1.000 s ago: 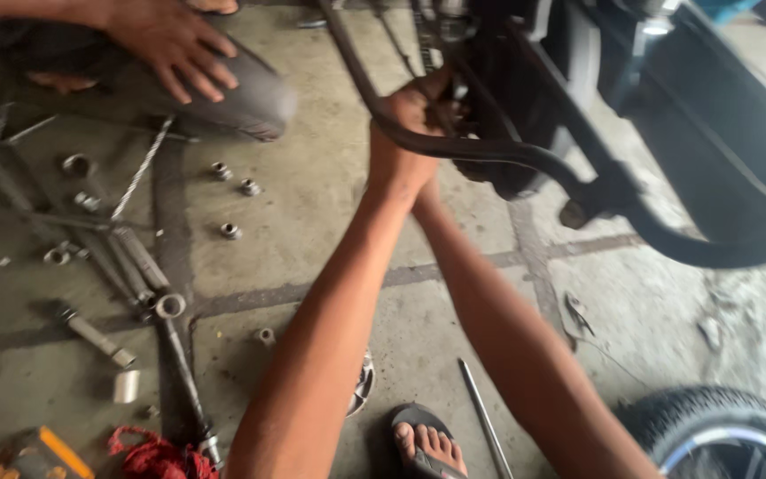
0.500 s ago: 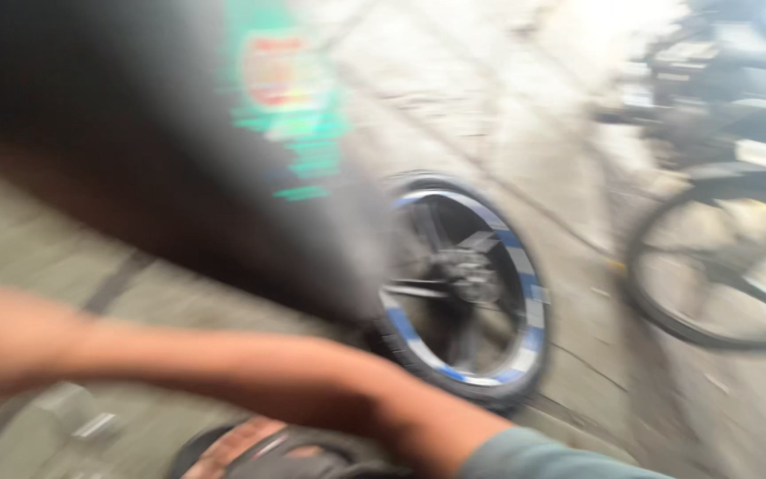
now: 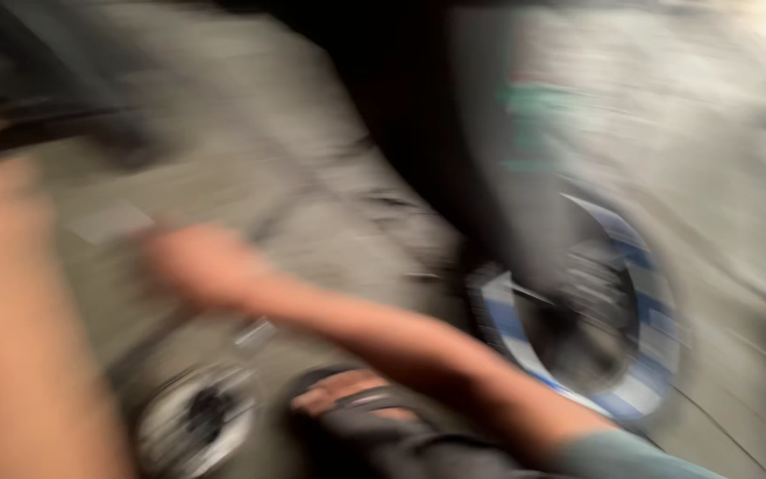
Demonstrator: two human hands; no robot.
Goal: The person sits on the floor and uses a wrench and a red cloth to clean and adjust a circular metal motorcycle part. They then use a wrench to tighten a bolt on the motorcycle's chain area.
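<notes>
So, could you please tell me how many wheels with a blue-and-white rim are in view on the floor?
1. The wheel lies on the concrete floor at right, just beyond the outstretched forearm. The picture is heavily blurred, so others may be hidden.

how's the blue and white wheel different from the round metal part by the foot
The wheel has a blue and white striped rim around a dark hub; the round metal part is plain silvery grey with a dark centre. The wheel looks clearly larger. The wheel sits to the right of the sandalled foot, the metal part to its left. Both are round and lie on the concrete floor; blur hides finer detail.
</notes>
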